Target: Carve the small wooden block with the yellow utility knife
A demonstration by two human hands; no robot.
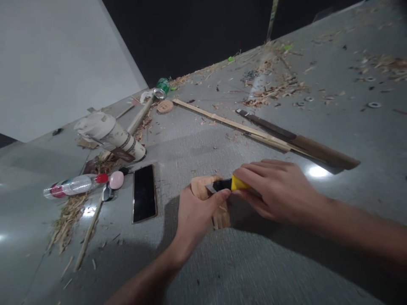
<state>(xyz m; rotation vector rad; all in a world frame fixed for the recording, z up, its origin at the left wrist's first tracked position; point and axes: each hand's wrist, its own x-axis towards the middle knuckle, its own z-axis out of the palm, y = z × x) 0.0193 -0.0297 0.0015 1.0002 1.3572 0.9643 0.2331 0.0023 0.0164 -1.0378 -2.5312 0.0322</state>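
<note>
A light brown piece of wood (pixel 221 216) is gripped by my left hand (pixel 195 214), low over the grey surface. My left thumb reaches to the blade end of a yellow and black utility knife (pixel 239 184). Fingers of my right hand (pixel 270 188) wrap around the yellow handle, which points left. The metal blade lies against the upper part of the wood. My left fingers are mostly hidden behind the piece.
Left of my hands lie a black phone (pixel 144 194), a plastic bottle (pixel 74 185) and a white tumbler (pixel 111 133). Beyond are a green can (pixel 161 88), a long wooden strip (pixel 219 118) and a dark-bladed tool (pixel 299 142). Wood shavings (pixel 276 91) and metal washers (pixel 374 105) are scattered on the right.
</note>
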